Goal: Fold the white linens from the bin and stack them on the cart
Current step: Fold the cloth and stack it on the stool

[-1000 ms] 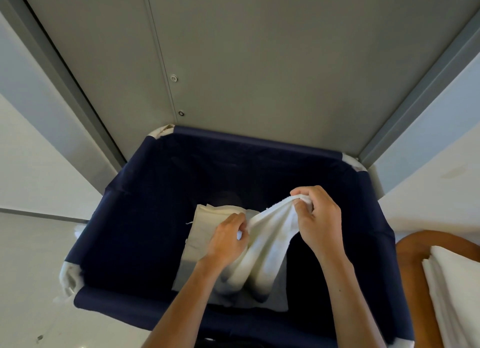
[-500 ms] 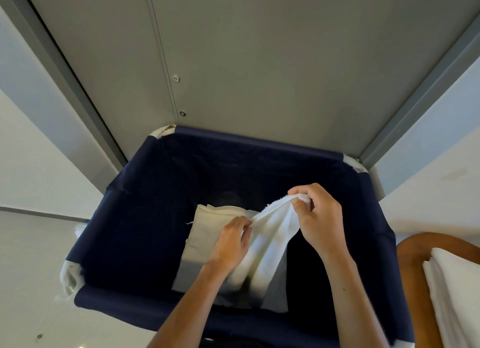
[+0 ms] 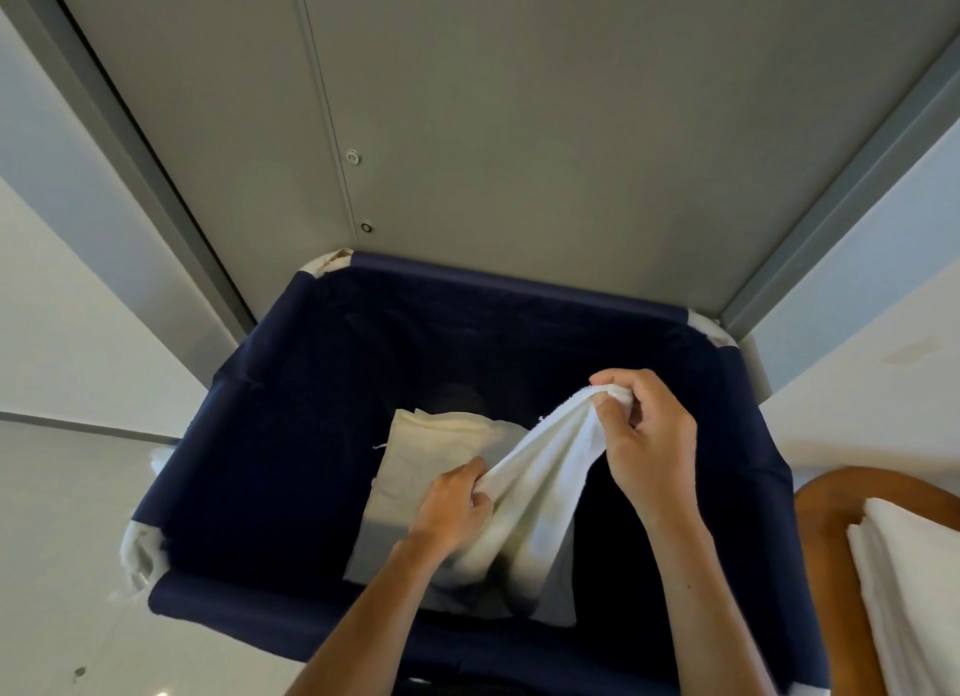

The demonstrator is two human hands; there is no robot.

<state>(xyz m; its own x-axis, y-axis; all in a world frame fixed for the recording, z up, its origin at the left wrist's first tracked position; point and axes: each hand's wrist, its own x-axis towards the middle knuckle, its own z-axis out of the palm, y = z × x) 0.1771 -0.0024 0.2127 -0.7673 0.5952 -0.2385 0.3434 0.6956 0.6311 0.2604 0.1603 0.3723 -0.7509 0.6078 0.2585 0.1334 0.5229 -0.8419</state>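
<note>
Left hand (image 3: 457, 508) and right hand (image 3: 649, 446) pinch white towel (image 3: 540, 487) over navy bin (image 3: 519, 284), stacked linens (image 3: 914, 581) alongside.

Soft even daylight, wide-angle warp, deep bin (image 3: 291, 435) shadow.

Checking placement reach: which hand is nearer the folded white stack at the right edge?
Right. The right hand, pinching the towel, is left of the stack; the left hand grips the towel farther left, over the bin.
</note>
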